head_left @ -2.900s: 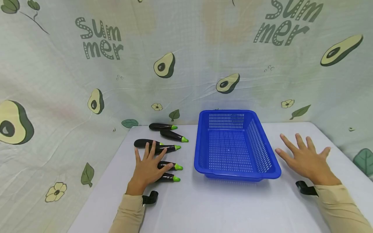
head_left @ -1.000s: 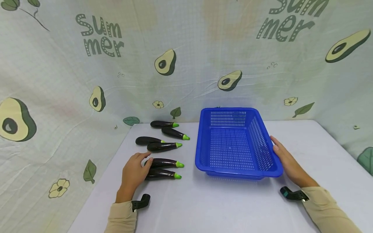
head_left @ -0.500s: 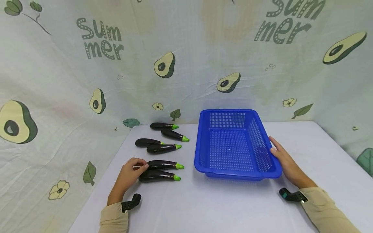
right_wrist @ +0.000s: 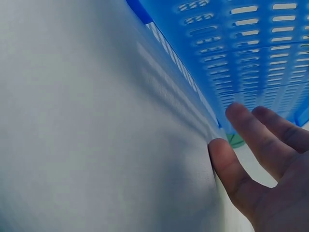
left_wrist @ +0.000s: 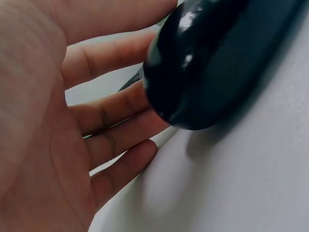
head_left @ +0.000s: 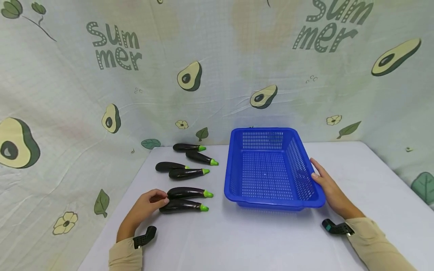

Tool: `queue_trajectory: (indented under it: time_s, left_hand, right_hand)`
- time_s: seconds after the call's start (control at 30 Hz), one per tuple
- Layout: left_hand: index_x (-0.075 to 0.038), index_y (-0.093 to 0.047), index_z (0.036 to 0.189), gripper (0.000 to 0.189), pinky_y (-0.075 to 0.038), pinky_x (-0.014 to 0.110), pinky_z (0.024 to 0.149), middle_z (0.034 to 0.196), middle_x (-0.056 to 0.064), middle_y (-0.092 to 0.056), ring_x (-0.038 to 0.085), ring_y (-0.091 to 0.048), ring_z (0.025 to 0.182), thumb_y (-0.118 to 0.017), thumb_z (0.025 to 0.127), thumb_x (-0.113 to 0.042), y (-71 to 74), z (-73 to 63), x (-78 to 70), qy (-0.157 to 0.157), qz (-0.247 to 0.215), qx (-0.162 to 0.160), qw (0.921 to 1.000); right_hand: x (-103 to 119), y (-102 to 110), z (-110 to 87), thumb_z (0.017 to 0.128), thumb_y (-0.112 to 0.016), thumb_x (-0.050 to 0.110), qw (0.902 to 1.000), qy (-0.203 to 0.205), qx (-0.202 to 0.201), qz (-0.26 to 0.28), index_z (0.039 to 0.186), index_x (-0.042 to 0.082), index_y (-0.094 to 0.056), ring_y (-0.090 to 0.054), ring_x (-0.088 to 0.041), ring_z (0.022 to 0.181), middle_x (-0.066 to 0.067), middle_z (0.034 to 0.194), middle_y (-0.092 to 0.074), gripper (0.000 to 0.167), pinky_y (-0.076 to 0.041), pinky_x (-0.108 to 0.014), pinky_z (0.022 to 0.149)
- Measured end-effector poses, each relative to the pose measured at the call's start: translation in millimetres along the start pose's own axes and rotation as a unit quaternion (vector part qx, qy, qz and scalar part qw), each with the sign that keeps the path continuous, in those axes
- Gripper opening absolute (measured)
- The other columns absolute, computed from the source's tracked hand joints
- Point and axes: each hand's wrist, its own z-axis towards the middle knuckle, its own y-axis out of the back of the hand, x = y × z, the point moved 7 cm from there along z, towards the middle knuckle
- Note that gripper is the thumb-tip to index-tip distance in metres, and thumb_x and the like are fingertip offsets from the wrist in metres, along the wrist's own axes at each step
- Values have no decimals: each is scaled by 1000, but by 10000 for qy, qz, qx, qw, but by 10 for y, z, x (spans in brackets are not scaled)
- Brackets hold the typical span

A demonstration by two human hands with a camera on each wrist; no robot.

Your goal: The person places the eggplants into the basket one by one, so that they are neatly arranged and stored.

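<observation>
In the head view, two dark purple eggplants with green stem ends, a near eggplant (head_left: 181, 206) and one just beyond it (head_left: 186, 192), lie beside my left hand (head_left: 144, 207). Its thumb and fingertips are right at their rounded left ends. The left wrist view shows the fingers (left_wrist: 111, 145) fairly straight and spread behind one eggplant's tip (left_wrist: 193, 87). My right hand (head_left: 335, 192) holds the right side of the blue plastic basket (head_left: 271, 202), thumb overlapping the rim. Under the rim, in the right wrist view, the fingers (right_wrist: 260, 140) reach toward the slotted wall (right_wrist: 231, 53).
Farther back on the white table (head_left: 254, 241) are more eggplants: an overlapping pair (head_left: 186, 173) in the middle, and two others, one (head_left: 201, 157) angled in front of another (head_left: 186, 147). A cloth printed with avocados (head_left: 217, 45) hangs behind the table.
The left hand was spread over the eggplants, then drew back toward the left to their rounded ends. The right hand came from beside the basket onto its right rim.
</observation>
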Motion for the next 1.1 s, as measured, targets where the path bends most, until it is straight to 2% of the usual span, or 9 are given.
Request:
queue_trajectory:
  time_s: [0.13,0.23,0.33,0.47,0.57,0.7,0.77,0.97,1.1]
  left_hand:
    - [-8,-68,117,34,-48,34,84,113,4,-67,19,-61,104,-76,91,-29,-6,-12,-3,-40,-36,169,9998]
    - [-12,-69,119,37,-47,35,91,119,3,-66,20,-60,110,-78,89,-32,-15,-16,0,-45,16,314,9995]
    - [-14,-69,122,41,-45,36,97,125,3,-65,21,-58,117,-78,88,-35,-31,-20,15,-60,175,448,9988]
    - [-16,-69,125,43,-43,39,101,132,4,-62,25,-55,125,-79,88,-35,-42,-35,29,-30,266,562,9981]
    - [-17,-69,126,45,-41,44,104,136,6,-60,27,-52,129,-79,87,-36,-43,-39,27,-2,282,640,9976]
    - [-20,-69,126,44,-38,53,106,139,8,-58,32,-48,133,-78,87,-39,-42,-39,12,-24,446,724,9964]
    - [-21,-70,126,44,-37,55,106,138,8,-58,34,-46,134,-78,87,-39,-43,-39,7,-39,541,744,9958]
    - [-22,-71,123,40,-36,55,106,133,5,-61,32,-48,132,-78,87,-38,-49,-35,-7,-130,545,726,9958]
    - [-22,-71,121,38,-38,51,104,132,4,-62,29,-50,129,-78,87,-37,-37,-46,-3,-169,411,674,9967]
  right_hand:
    - [27,-7,-5,110,-31,31,9998,168,50,-79,163,29,-2,-11,-49,143,-12,167,6,60,-20,-15,104]
    - [45,-12,-10,110,-31,28,9993,338,105,-92,163,29,-3,-6,-44,147,-10,167,5,59,-19,-11,104]
    - [51,-24,-7,110,-32,25,9990,425,165,-27,163,27,-5,6,-38,150,-8,168,5,59,-4,-32,118]
    - [38,-39,5,110,-33,27,9990,391,199,0,163,26,-5,9,-42,149,-9,167,6,60,7,-65,112]
    - [34,-49,5,110,-33,27,9990,384,208,79,163,27,-5,9,-42,149,-9,167,6,60,7,-66,111]
    - [26,-57,-7,110,-31,26,9987,405,214,204,163,28,-5,10,-37,150,-7,168,8,60,1,-37,117]
    - [14,-64,-13,110,-30,26,9985,398,231,290,163,28,-4,11,-34,150,-5,168,9,59,0,-31,115]
    - [3,-81,-21,110,-28,28,9980,426,257,402,162,29,-1,16,-30,150,-1,167,12,59,15,-57,113]
    - [2,-81,-8,111,-24,32,9978,462,277,381,162,27,0,16,-26,150,-1,167,12,57,15,-56,113]
